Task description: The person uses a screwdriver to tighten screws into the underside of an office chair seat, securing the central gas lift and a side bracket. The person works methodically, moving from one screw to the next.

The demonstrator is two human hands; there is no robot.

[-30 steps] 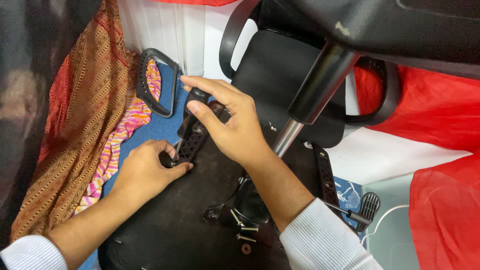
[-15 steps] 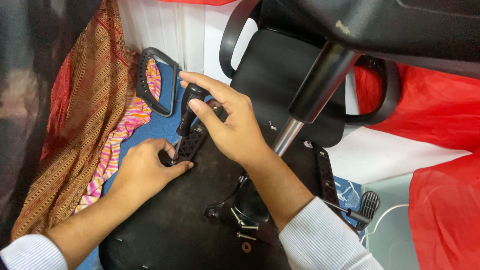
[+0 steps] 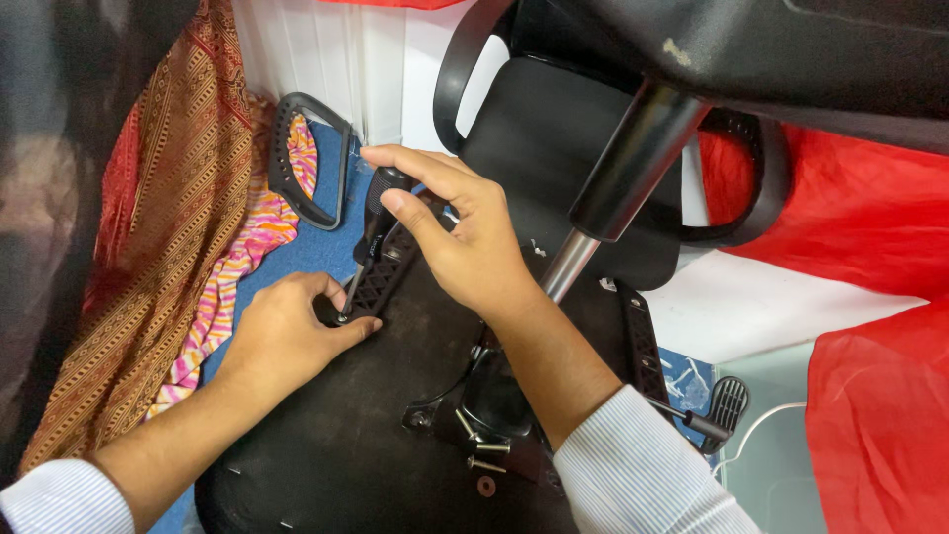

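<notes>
Two hands | right hand grips screwdriver | left hand steadies bracket

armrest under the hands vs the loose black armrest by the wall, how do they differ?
The armrest bracket under the hands lies flat on the upturned seat underside; the loose armrest rests on the blue floor by the white wall. The right hand holds a screwdriver to the bracket and the left hand steadies it; nothing touches the loose armrest. The bracket shows a ribbed bar, the loose armrest a full loop. Both are black plastic.
</notes>
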